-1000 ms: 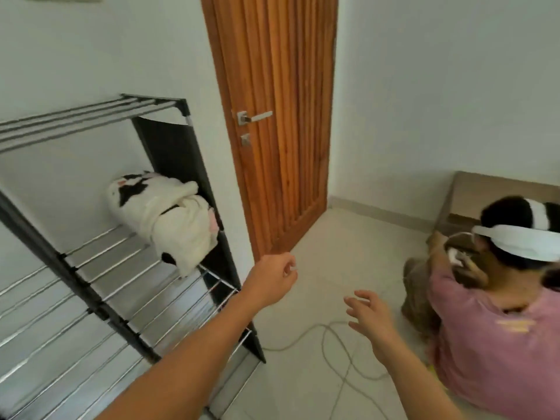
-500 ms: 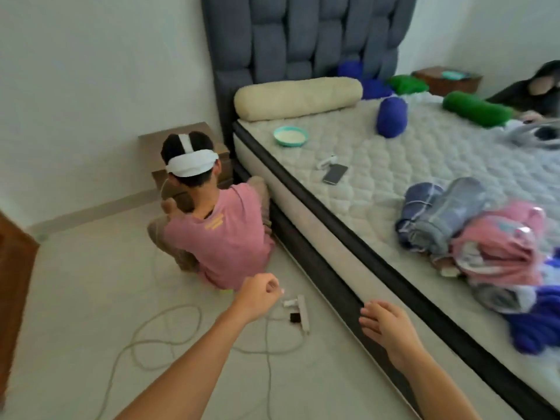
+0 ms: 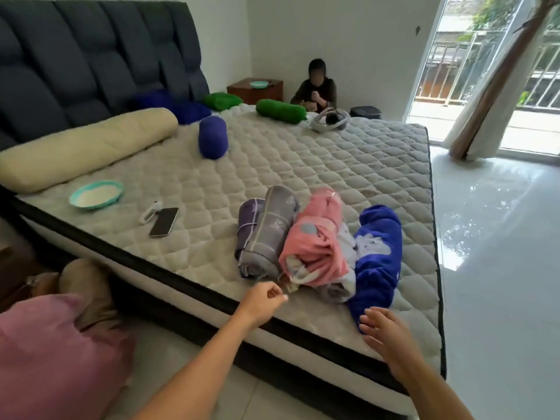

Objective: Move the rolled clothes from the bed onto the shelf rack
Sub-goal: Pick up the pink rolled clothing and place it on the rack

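Three rolled clothes lie side by side near the front edge of the bed (image 3: 348, 165): a grey-purple roll (image 3: 266, 231), a pink roll (image 3: 315, 247) and a blue roll (image 3: 377, 259). A smaller pale grey roll peeks out under the pink one. My left hand (image 3: 263, 301) hovers just in front of the pink roll, fingers loosely curled, holding nothing. My right hand (image 3: 386, 338) is spread open beside the near end of the blue roll. The shelf rack is out of view.
On the mattress lie a phone (image 3: 164, 221), a teal bowl (image 3: 96, 195), a cream bolster (image 3: 81, 148), blue and green rolls and a headset (image 3: 328, 120). A person in pink (image 3: 54, 344) sits on the floor at lower left; another person (image 3: 316, 87) sits behind the bed.
My view has swung from the shelf rack and door round to the bed. Both empty hands have come forward over the mattress edge, close to the rolled clothes.
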Motion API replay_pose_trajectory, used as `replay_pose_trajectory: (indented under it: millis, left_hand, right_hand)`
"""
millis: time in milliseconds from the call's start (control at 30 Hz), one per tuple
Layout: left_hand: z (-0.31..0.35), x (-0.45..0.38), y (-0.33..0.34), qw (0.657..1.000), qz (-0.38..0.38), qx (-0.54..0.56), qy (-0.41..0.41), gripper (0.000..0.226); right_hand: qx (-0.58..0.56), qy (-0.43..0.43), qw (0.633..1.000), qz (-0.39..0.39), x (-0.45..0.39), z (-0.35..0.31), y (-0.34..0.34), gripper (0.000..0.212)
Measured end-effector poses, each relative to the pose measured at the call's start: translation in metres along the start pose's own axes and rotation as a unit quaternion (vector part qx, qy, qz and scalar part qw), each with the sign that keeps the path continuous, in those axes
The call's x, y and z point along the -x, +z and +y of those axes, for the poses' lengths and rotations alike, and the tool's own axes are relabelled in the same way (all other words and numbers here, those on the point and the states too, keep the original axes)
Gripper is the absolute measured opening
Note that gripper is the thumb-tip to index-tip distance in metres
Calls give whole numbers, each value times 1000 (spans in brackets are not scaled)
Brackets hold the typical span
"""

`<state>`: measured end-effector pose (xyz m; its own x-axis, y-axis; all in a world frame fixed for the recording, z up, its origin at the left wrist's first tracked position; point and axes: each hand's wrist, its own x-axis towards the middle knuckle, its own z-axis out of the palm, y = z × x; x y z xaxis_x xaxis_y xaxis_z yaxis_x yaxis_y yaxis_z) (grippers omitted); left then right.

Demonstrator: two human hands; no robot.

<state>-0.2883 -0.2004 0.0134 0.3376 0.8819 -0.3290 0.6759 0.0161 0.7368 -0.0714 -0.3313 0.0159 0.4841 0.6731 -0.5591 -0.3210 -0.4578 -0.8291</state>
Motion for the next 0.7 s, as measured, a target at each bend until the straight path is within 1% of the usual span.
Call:
replay_pose_trajectory:
  millis: [100, 167, 233, 267, 300, 367, 433, 533, 633, 700]
  left_hand:
    - [30, -42, 6, 1000, -4, -12, 11, 12]
    - [48, -65, 4, 1000, -13, -21, 13, 10]
    - [58, -95, 0, 999, -3, -27, 17, 9]
    - [62, -111, -3, 999, 4, -33, 16, 14]
    - [67, -126, -6, 999, 14, -39, 16, 21]
    - [76, -158, -11, 998, 27, -50, 15, 30]
    - [86, -186, -16, 998, 17, -61, 10, 34]
    - [89, -226, -20, 998, -12, -58, -17, 36]
    - [80, -265, -16, 996, -66, 37, -52, 59]
    - [73, -286, -10, 990, -85, 92, -67, 82]
  right_hand:
    - [-19, -14, 1000, 1, -30, -25, 0, 12]
    - [-23, -9, 1000, 3, -49, -35, 7, 15]
    - [-20, -3, 1000, -1, -66, -38, 17, 19]
    - [-12, 2, 1000, -1, -75, -39, 23, 23]
    - [-4, 9, 1000, 0, -80, -39, 29, 28]
    - [23, 15, 1000, 7, -94, -41, 42, 47]
    - [46, 25, 999, 12, -101, -44, 54, 63]
    - [70, 23, 997, -5, -111, -51, 74, 74]
    - [67, 10, 998, 2, -121, -58, 94, 66]
    - [72, 12, 997, 11, -129, -57, 104, 70]
